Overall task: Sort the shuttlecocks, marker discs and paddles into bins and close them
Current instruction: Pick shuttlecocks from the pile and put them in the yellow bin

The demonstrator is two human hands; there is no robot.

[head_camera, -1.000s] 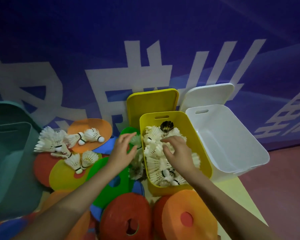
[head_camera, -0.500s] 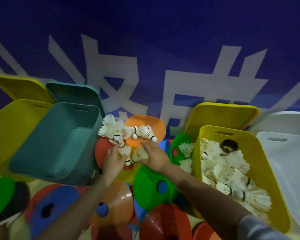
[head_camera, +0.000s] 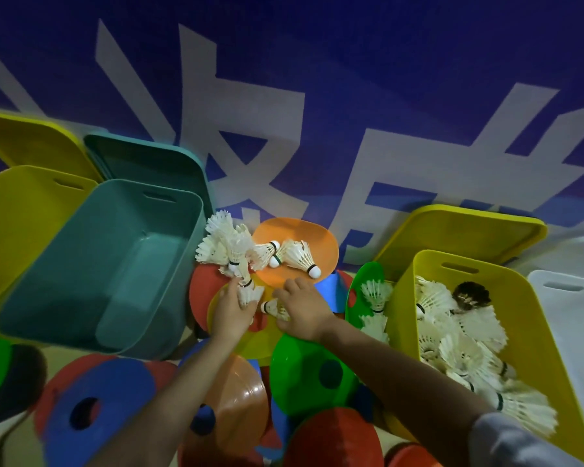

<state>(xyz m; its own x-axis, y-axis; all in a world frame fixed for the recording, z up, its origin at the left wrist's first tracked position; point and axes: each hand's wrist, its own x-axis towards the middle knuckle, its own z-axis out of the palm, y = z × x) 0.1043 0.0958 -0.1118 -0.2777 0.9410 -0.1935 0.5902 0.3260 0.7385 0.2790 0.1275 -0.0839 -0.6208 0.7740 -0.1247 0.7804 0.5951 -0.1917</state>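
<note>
The white bin is cut off at the right edge. The yellow bin beside it stands open, its near corner hidden by my right arm, and is filled with shuttlecocks pointing every way. The teal bin is open. My left hand grips one shuttlecock, feathers toward me. My right hand covers another shuttlecock; I cannot tell its grip. A loose shuttlecock lies cork-right on the orange disc.

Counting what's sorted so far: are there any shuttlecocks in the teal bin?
No, the teal bin shows only its bare inside; the shuttlecocks lie in the yellow bin.
</note>
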